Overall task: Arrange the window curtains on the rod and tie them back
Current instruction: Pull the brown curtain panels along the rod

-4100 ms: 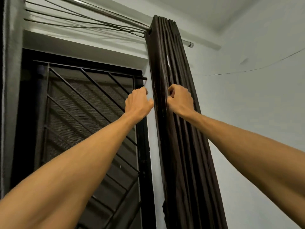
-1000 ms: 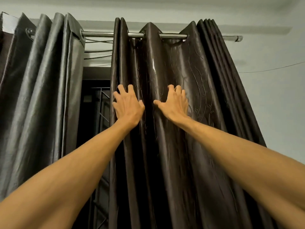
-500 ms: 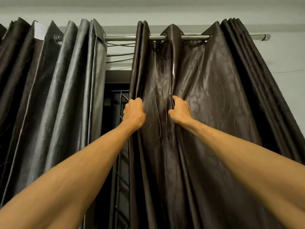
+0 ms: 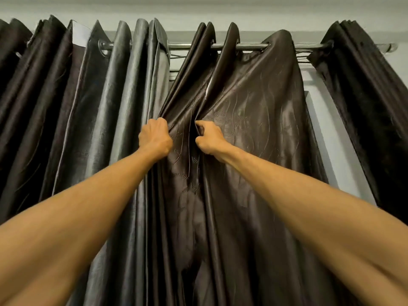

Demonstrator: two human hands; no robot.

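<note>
Both arms are up and stretched toward the window. The left hand (image 4: 155,138) is clenched into a fist around the leading edge of the brown curtain (image 4: 254,133), bunching its outer folds right beside the grey curtain (image 4: 114,120). The right hand (image 4: 208,138) is pinching the next pleat over, fingers (image 4: 199,124) curled into the fabric, thumb side up. A narrow strip of brown cloth runs taut between the two hands.

Up top, the rod (image 4: 249,46) runs across under the ceiling, threaded through the eyelets of both curtains. The brown curtain hangs from it in the middle, its patterned face spread fairly wide between two peaks, with more tight pleats (image 4: 362,89) gathered at the far right near the rod's end. The grey curtain fills the left side in deep folds, its edge touching the brown one. A slice of pale wall (image 4: 320,120) shows between the spread panel and the right-hand pleats.
</note>
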